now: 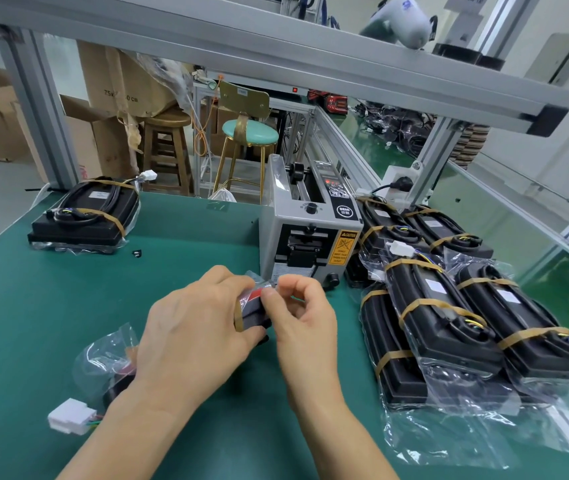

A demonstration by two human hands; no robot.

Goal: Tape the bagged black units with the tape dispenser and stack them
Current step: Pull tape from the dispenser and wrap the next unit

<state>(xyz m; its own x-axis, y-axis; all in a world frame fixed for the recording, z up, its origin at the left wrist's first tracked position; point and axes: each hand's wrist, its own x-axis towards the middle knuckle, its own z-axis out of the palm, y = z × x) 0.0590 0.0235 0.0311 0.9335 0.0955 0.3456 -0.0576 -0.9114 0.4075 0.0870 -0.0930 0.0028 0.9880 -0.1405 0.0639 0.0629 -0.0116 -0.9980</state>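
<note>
A bagged black unit (252, 315) lies on the green mat in front of me, mostly covered by my arms. My left hand (193, 337) grips its far end. My right hand (297, 306) pinches the clear plastic at that same end, beside a red patch. The bag's loose plastic (103, 355) and a white connector (68, 415) stick out at lower left. The grey tape dispenser (307, 230) stands just behind my hands. A stack of taped bagged units (84, 214) sits at the far left. Several bagged units (449, 313) with brown bands lie to the right.
The green mat (189, 237) covers the bench. A small black part (136, 253) lies near the left stack. An aluminium frame post (38, 109) rises at the back left, another (435, 157) at the back right. Stools and cardboard boxes stand beyond the bench.
</note>
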